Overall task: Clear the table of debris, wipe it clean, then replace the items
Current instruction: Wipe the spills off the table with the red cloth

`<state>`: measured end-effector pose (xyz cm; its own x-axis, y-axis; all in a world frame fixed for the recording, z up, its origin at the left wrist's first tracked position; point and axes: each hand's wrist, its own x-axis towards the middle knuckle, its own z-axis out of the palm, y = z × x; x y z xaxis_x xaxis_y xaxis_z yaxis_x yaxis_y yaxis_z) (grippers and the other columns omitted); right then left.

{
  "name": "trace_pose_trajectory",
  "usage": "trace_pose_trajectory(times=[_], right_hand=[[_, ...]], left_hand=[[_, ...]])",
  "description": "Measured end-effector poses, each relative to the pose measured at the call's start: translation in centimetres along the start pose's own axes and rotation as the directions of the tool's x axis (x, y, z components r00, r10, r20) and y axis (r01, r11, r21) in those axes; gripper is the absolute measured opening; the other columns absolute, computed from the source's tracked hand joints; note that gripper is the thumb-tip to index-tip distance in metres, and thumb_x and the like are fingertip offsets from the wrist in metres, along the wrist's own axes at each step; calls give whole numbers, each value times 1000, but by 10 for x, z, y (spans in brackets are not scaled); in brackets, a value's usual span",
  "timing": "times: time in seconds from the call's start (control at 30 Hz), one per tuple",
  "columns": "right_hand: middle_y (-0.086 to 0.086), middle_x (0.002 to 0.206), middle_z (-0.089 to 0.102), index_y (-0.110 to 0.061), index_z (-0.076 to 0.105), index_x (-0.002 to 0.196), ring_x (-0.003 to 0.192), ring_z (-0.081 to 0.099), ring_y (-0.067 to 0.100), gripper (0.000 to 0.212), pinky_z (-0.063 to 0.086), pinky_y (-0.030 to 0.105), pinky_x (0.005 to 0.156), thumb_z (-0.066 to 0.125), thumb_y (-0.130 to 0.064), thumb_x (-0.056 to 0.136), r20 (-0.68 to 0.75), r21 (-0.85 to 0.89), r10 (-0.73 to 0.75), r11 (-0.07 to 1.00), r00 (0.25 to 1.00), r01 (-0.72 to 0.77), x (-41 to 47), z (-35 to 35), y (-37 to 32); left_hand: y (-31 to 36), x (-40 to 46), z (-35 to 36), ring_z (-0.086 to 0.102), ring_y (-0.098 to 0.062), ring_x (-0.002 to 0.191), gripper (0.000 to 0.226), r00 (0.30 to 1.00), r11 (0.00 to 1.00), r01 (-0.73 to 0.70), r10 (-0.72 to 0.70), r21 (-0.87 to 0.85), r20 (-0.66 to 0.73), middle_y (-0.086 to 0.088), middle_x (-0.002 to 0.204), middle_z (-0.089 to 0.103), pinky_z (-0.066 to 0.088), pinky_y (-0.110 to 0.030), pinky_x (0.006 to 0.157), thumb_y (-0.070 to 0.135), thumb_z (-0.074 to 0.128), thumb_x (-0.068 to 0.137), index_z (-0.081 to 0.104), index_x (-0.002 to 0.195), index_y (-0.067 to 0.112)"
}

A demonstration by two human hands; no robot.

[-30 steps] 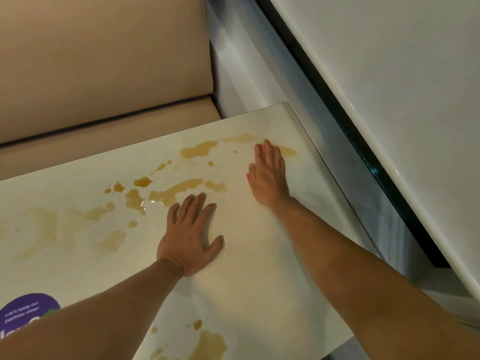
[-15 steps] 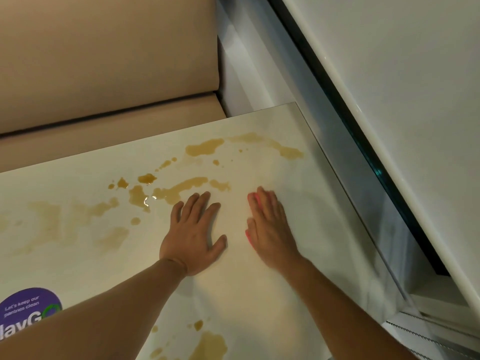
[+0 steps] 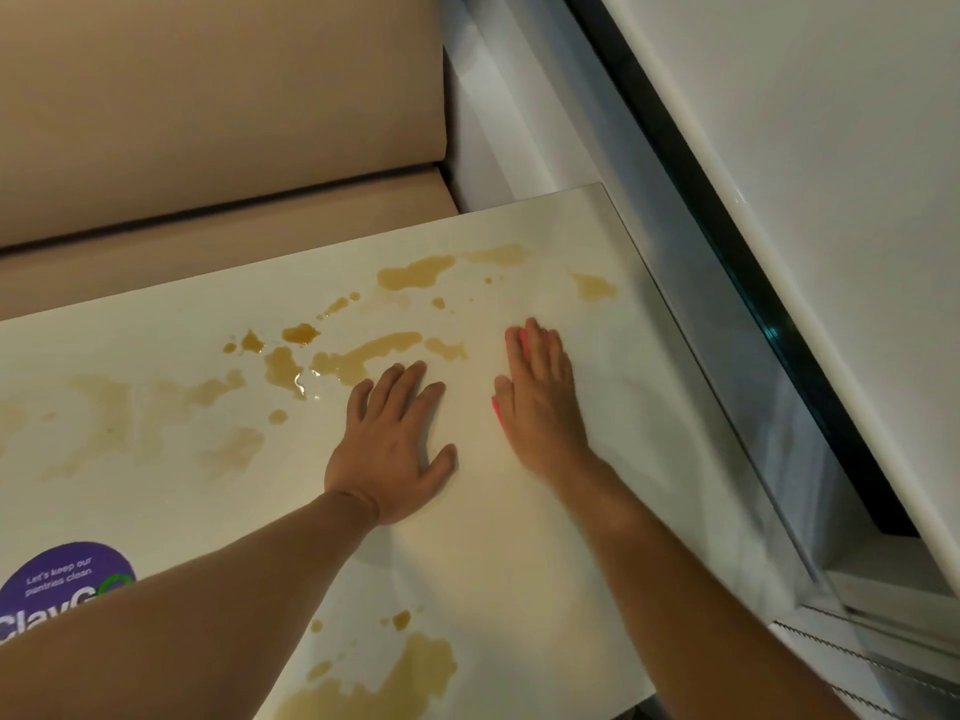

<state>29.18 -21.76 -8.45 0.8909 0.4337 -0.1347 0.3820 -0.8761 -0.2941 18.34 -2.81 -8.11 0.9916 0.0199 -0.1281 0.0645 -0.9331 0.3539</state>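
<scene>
A white table [image 3: 524, 553] carries brown liquid spills [image 3: 363, 356] across its far half, and another brown puddle [image 3: 415, 667] lies near the front edge. My left hand [image 3: 392, 449] rests flat on the table with fingers spread, its fingertips at the edge of the spills. My right hand [image 3: 540, 402] presses flat on a pink cloth [image 3: 521, 337]. Only slivers of the cloth show, past the fingertips and beside the thumb. A small brown patch [image 3: 595, 285] sits beyond the right hand, near the far right corner.
A beige bench seat and backrest [image 3: 208, 148] run along the far side of the table. A purple round sticker [image 3: 67, 579] is on the table's near left. A glass panel [image 3: 737, 387] and a white sloped wall [image 3: 805, 148] bound the right side.
My right hand slid back toward me from the far right stain, then moved a little forward again. The stain there now has a gap. My left hand stayed put.
</scene>
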Motion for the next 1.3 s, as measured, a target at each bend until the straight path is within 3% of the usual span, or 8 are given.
trace_pose_trajectory(times=[0.13,0.27,0.37,0.57,0.73,0.9,1.1,1.3], right_hand=[[13,170,11,-12,19,162,157,5,35,64,17,49,126,32,-37,104,56,-48,-71,996,996,74,-87,9,-3],[15,167,21,-10,29,159,154,16,39,65,25,51,123,43,-31,99,59,-86,-135,986,989,139,-65,4,20],[19,164,25,-8,32,156,151,22,43,64,26,53,121,49,-26,97,9,-84,-29,996,1000,30,4,-10,42],[16,170,2,-9,14,161,155,0,41,61,9,52,126,36,-28,108,4,-13,161,987,987,-160,101,-33,47],[21,165,21,-4,30,156,150,19,44,61,21,54,122,31,-33,101,-48,-16,67,998,997,-68,27,-7,21],[16,170,8,-10,15,162,157,4,37,69,8,46,126,32,-39,102,39,-58,-54,997,998,56,-52,4,3],[19,167,17,-8,30,155,153,14,42,60,16,50,123,44,-28,100,28,-102,-9,995,1000,11,47,-13,38],[17,168,10,-9,17,160,154,8,42,65,16,51,125,43,-31,105,-17,-89,61,994,998,-62,150,-38,49]], left_hand=[[-1,1,1,12,-27,154,75,1000,1000,-4,4,12,-1,-4,167,19,9,-51,124,62,44,90,35,153,22],[-1,1,2,12,-27,154,74,1000,1000,-4,4,7,-6,-4,167,20,9,-51,124,61,45,90,37,153,22],[-1,0,2,11,-26,154,74,1000,1000,-2,2,-2,-7,-4,167,19,5,-49,125,61,44,90,36,153,22],[0,0,0,8,-25,154,74,1000,1000,-1,1,1,-4,-3,167,19,-1,-45,125,60,45,90,34,153,23],[0,0,0,11,-26,154,75,1000,1000,-2,2,3,-2,-4,167,20,5,-49,125,62,42,90,36,153,23],[-1,1,1,15,-27,154,75,1000,1000,-5,5,6,-5,-5,166,23,11,-52,124,62,43,90,38,152,21],[-1,0,1,14,-26,154,74,1000,1000,-6,6,-7,-11,-5,166,22,7,-49,124,61,44,89,38,152,22],[0,0,1,13,-26,154,74,1000,1000,-6,6,4,-15,-4,166,21,4,-47,125,61,44,89,38,152,22]])
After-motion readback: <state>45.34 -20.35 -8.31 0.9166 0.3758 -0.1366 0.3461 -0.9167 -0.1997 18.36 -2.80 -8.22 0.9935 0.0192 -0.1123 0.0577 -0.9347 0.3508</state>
